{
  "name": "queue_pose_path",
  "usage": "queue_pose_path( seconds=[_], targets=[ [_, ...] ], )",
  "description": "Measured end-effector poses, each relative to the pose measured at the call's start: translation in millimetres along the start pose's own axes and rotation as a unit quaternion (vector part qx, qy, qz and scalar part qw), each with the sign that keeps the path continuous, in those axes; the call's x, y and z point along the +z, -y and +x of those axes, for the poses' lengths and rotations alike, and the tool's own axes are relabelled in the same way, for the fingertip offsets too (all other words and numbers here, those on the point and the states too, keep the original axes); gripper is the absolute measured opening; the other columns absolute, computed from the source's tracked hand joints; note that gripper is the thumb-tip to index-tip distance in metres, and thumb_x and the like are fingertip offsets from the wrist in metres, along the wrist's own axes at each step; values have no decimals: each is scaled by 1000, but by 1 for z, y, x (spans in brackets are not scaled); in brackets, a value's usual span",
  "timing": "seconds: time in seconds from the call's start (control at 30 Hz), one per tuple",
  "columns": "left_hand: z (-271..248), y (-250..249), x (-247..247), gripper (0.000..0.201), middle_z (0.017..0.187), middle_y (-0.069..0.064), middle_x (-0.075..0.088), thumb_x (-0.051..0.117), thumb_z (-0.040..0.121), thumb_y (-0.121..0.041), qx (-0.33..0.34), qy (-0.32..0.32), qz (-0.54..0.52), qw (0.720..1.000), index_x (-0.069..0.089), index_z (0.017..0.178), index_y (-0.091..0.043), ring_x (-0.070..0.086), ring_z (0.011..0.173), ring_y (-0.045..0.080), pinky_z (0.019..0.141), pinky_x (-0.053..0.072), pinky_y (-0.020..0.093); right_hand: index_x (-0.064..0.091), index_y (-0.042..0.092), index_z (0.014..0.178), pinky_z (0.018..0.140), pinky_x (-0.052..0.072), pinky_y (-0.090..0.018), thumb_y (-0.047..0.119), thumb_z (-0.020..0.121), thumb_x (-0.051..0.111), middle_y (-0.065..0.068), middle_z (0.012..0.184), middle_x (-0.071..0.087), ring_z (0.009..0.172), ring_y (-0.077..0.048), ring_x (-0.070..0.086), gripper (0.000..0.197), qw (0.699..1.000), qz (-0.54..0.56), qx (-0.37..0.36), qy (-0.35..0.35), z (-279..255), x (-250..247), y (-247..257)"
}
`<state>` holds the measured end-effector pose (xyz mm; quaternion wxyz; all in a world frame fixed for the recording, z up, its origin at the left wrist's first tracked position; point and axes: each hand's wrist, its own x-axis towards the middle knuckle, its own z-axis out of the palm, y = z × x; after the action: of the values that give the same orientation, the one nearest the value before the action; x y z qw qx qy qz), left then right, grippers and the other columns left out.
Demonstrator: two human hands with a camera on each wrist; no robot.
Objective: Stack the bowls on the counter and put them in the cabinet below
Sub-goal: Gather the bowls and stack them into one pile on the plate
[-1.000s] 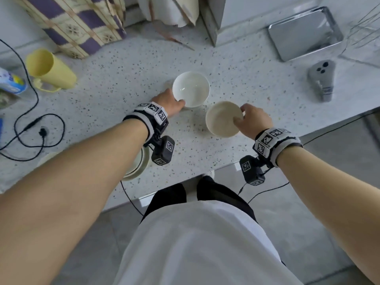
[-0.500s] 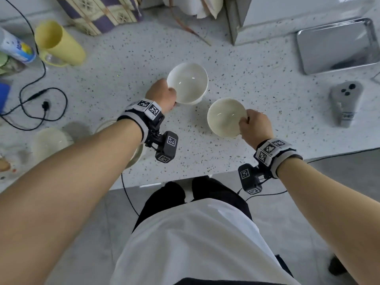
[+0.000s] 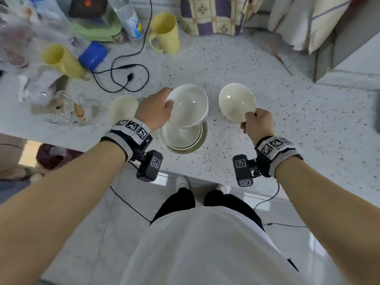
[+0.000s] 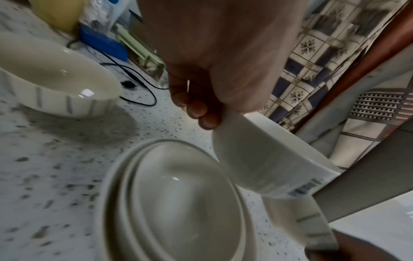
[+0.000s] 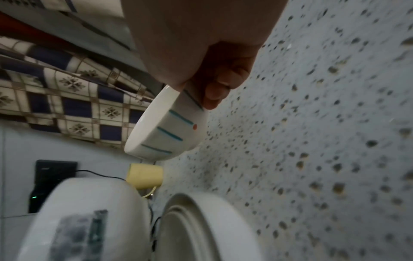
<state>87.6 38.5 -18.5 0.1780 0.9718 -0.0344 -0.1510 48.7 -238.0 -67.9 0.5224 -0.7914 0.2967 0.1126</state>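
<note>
Bowls are being gathered for stacking. In the head view, the left hand [image 3: 156,109] is pinching a white bowl [image 3: 188,105] by its left rim, holding it tilted just above a nested stack [image 3: 183,144] sitting near the tabletop [image 3: 308,130] edge. The right hand [image 3: 258,124] is pinching a cream bowl [image 3: 236,101] by its near rim, lifted clear to the right of the stack. A further bowl [image 3: 123,106] is resting on the tabletop, left of the left hand.

In the left wrist view, the fingers [image 4: 201,113] are curling under the white bowl's rim, and the bowl [image 4: 268,162] is hanging off-centre over the stack [image 4: 178,203]. Risk: a rim-only pinch on glazed ware is likely giving little margin; a tilted release could be striking the stack rim and chipping it, or seating the bowl crooked.

In the right wrist view, the fingers [image 5: 214,91] are gripping the blue-striped wall of the cream bowl [image 5: 165,130], which is tipping steeply above the tabletop. Risk: slippage from this grip would be dropping the bowl onto the hard surface. Both held bowls are converging near one stack, so a collision between them is possible. A black cable [image 3: 123,68] is lying far left, apart from the stack.
</note>
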Motion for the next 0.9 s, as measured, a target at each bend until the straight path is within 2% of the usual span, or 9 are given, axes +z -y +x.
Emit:
queue_pose_path(
  seconds=[0.1, 0.23, 0.3, 0.37, 0.47, 0.57, 0.67, 0.77, 0.9],
  targets=[
    [-13, 18, 3, 42, 108, 13, 71, 38, 104, -29, 11, 2, 44, 999, 43, 145, -24, 65, 96, 37, 79, 51, 41, 62, -10, 97, 41, 40, -21, 7, 87, 43, -11, 63, 59, 41, -10, 52, 27, 1000, 25, -9, -5, -10, 19, 22],
    [-18, 31, 20, 43, 98, 14, 72, 37, 104, -31, 33, -3, 100, 994, 40, 147, -27, 68, 88, 37, 67, 41, 34, 62, -7, 98, 45, 39, -24, 7, 88, 42, -10, 62, 57, 47, -15, 49, 27, 998, 39, -38, 4, -24, 32, 50],
    [-19, 33, 26, 43, 91, 12, 71, 36, 104, -30, 32, -8, 107, 994, 40, 146, -27, 67, 83, 36, 64, 40, 33, 61, 1, 92, 49, 41, -27, 9, 87, 42, -8, 61, 58, 50, -16, 50, 21, 997, 6, -68, 18, -29, 37, 60],
    [-21, 32, 31, 42, 81, 9, 66, 34, 104, -31, 28, -5, 114, 993, 40, 145, -26, 65, 75, 34, 62, 42, 34, 59, 0, 87, 51, 42, -30, 10, 88, 43, -8, 63, 59, 52, -17, 52, 19, 993, -33, -102, 40, -35, 41, 66],
    [-23, 33, 35, 39, 59, -3, 44, 31, 105, -30, 25, 6, 127, 992, 40, 143, -23, 49, 55, 24, 57, 42, 33, 53, 9, 76, 51, 42, -28, 13, 92, 42, -5, 63, 57, 55, -18, 54, 19, 981, -103, -145, 75, -43, 48, 69],
    [-22, 38, 36, 36, 58, -1, 43, 30, 105, -29, 36, 11, 95, 995, 45, 135, -17, 50, 55, 26, 54, 44, 33, 49, 11, 73, 53, 39, -28, 16, 93, 42, -3, 63, 55, 61, -23, 57, 22, 963, -170, -187, 94, -49, 58, 66],
    [-25, 45, 34, 35, 73, 9, 62, 32, 105, -29, 47, 28, 11, 998, 48, 132, -15, 62, 67, 33, 61, 53, 39, 58, 7, 100, 60, 46, -33, 20, 95, 42, -8, 71, 59, 72, -28, 62, 22, 951, -210, -203, 102, -51, 66, 61],
    [-29, 52, 34, 36, 86, 12, 68, 33, 104, -27, 45, 33, -47, 997, 49, 134, -15, 64, 76, 34, 67, 53, 39, 50, 21, 132, 68, 56, -39, 22, 96, 41, -9, 72, 64, 77, -30, 67, 37, 939, -234, -225, 113, -55, 72, 57],
    [-32, 59, 38, 37, 98, 12, 74, 32, 105, -27, 27, 38, -127, 991, 53, 134, -18, 70, 87, 34, 80, 56, 45, 45, 21, 137, 71, 56, -44, 23, 98, 38, -12, 74, 66, 76, -33, 65, 40, 924, -279, -242, 96, -55, 81, 52]
  ],
)
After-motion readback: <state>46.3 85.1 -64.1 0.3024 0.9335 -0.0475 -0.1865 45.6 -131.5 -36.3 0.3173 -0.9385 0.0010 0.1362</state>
